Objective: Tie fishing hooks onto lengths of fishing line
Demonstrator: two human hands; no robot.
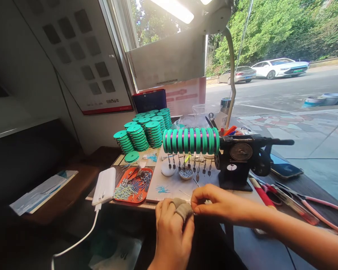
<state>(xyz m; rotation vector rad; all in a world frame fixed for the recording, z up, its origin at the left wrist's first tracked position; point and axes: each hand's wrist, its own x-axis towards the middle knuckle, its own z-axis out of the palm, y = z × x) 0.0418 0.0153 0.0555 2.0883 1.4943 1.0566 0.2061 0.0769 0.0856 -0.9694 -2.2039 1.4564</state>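
Note:
My left hand (173,225) is at the front edge of the pale board (154,187), its fingers curled in, with cloth bands on some of them. Against it, my right hand (211,200) is closed in a pinch. What the fingertips hold is too small to make out; a thin pale strand (184,192) shows just above them. Behind the hands, a row of green ring-shaped spools (190,140) sits on the shaft of a black hand-cranked winder (239,157). Small dark swivel-like pieces (198,175) hang below the spools. A small bowl of silvery beads (186,173) stands underneath.
Left of the board lies a red tray (133,185) of small tubes and metal parts, beside a white power bank (104,186) with a cable. Stacked green spools (136,137) stand behind. Pink-handled pliers (321,208) and a phone (286,167) lie right. A lamp arm (232,75) rises behind.

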